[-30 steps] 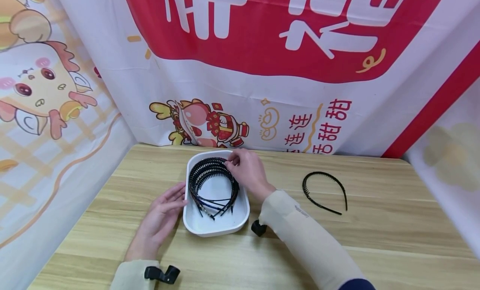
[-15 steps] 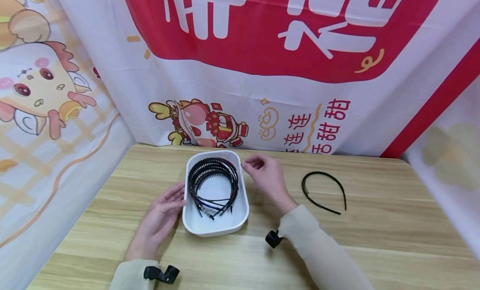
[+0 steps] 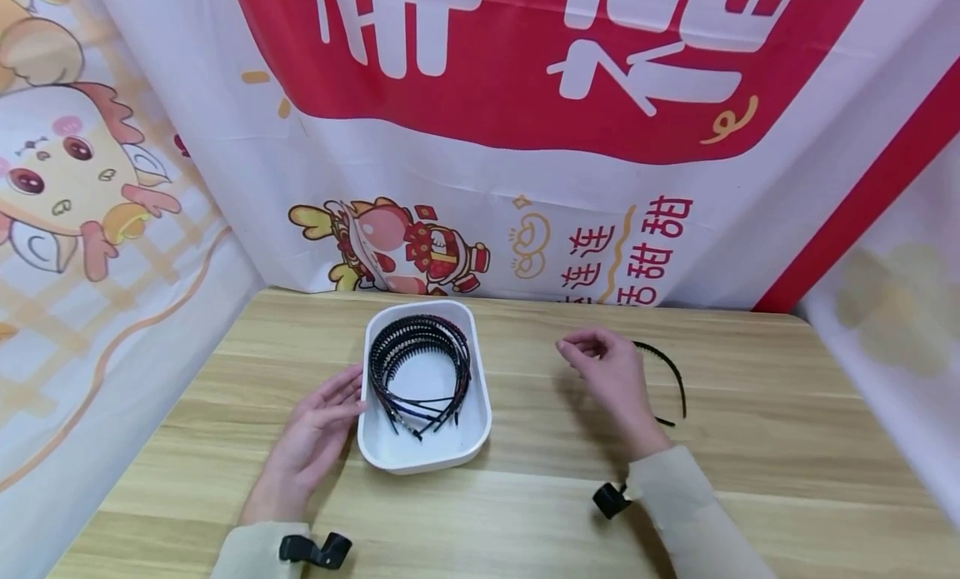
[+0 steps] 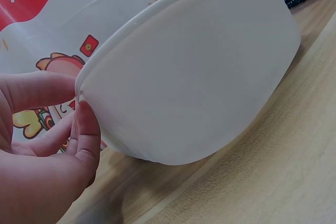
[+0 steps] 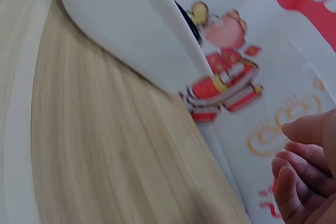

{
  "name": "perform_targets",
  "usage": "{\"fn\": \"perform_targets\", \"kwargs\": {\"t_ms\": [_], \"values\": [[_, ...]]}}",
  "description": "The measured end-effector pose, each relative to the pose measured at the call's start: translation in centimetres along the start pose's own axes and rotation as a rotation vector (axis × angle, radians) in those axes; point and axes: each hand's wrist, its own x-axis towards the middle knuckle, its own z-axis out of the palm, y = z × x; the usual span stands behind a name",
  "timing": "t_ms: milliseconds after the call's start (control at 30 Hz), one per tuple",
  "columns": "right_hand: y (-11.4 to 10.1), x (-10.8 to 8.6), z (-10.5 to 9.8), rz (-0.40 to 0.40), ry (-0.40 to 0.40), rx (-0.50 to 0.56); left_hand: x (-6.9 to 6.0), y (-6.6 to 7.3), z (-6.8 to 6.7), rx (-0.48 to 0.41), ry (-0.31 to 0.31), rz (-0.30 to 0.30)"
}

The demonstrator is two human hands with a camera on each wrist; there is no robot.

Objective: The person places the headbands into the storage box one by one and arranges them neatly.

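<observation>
A white plastic tub (image 3: 423,466) stands on the table with several black toothed headbands (image 3: 420,325) nested inside it. At its left side, my left hand (image 3: 315,437) touches the tub wall with thumb and fingers. The left wrist view shows these fingertips (image 4: 86,108) against the outside of the white tub (image 4: 194,72). My right hand (image 3: 611,379) is over the table, right of the tub. In the right wrist view its fingers (image 5: 294,179) hang loosely curled, holding nothing. A single black headband (image 3: 675,379) lies beyond the right hand, partly hidden by it.
The wooden table (image 3: 525,496) runs back to a white and red printed cloth (image 3: 480,129) behind. Another printed cloth (image 3: 67,254) hangs along the left side. Each wrist carries a small black camera mount, such as the left mount (image 3: 315,550).
My right hand has left the headbands in the tub and moved right, to the single headband, now partly covering it. My left hand has stayed at the tub's side.
</observation>
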Motion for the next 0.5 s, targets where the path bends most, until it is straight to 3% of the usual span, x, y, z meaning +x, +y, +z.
{"fn": "perform_targets", "kwargs": {"t_ms": [100, 333, 500], "values": [[1.5, -0.4, -1.7, 0.019, 0.033, -0.020, 0.1, 0.0, 0.0, 0.007, 0.001, -0.006], [4.5, -1.0, -4.7, 0.105, 0.120, 0.053, 0.2, -0.1, -0.1, 0.009, -0.005, -0.012], [6.3, -1.5, -6.6, 0.152, 0.192, 0.024, 0.2, -0.3, -0.4, -0.011, -0.015, 0.003]]}}
